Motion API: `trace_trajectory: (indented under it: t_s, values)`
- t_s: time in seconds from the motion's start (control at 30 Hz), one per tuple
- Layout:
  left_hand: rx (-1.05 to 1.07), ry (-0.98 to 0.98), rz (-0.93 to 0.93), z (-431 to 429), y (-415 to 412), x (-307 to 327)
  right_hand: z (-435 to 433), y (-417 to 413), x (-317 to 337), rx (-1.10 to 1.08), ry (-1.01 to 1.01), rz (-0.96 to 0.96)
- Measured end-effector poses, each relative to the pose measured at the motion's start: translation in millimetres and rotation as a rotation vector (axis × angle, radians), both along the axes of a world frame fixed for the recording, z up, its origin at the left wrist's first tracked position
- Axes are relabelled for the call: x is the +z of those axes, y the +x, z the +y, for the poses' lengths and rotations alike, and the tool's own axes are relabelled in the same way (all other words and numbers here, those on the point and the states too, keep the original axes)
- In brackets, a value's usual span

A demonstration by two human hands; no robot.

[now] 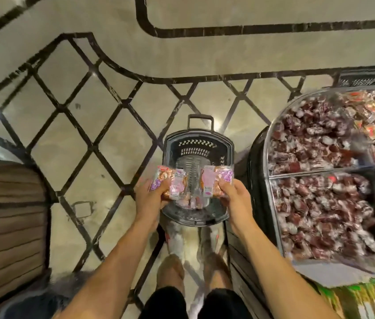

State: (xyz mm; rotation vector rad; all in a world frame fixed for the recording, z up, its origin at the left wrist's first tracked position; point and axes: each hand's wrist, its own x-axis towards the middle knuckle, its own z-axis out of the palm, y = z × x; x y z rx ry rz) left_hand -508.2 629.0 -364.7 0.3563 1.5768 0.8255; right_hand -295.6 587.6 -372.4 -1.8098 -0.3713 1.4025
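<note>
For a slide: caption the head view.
Above black basket, left hand holds left packet, right hand holds right packet.

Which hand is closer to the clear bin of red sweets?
Right. The right hand holds a packet over the basket's right side, beside the bin; the left hand holds a second packet over its left side.

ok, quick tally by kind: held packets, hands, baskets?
Held packets: 2, left packet and right packet
Hands: 2, left hand and right hand
Basket: 1
Total: 5
Loose packets inside the basket are too blurred to count.
</note>
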Motion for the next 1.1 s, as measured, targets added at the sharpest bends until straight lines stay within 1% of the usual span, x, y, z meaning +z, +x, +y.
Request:
trace_trajectory:
  t_s: [0.13,0.2,0.37,0.5,0.6,0.73,0.83,0.9,0.97,1.07,1.1]
  values:
    - [0.002,-0.112,0.015,16,14,-101,17,5,-88,0.009,-0.046,-0.044]
    - [-0.012,-0.167,0.034,20,21,-156,22,8,-139,-0.03,-0.063,-0.026]
    - [-0.061,-0.291,0.111,20,33,-291,29,15,-275,-0.091,-0.192,-0.028]
    - [-0.206,-0.312,0.224,20,43,-381,25,23,-369,-0.112,-0.258,-0.065]
    - [-0.263,-0.312,0.295,26,55,-440,22,32,-425,-0.136,-0.281,-0.057]
    - [-0.288,-0.361,0.331,39,69,-508,23,43,-495,-0.141,-0.318,-0.072]
    - [-0.308,-0.371,0.346,47,81,-556,33,45,-542,-0.095,-0.334,-0.127]
    - [-0.309,-0.359,0.358,54,88,-582,42,42,-570,-0.079,-0.35,-0.146]
    - [-0.325,-0.327,0.408,60,91,-604,44,40,-604,-0.088,-0.352,-0.152]
    - [-0.351,-0.284,0.451,60,93,-630,48,39,-636,-0.126,-0.39,-0.114]
    - [-0.364,-0.278,0.452,59,92,-641,51,37,-636,-0.129,-0.391,-0.108]
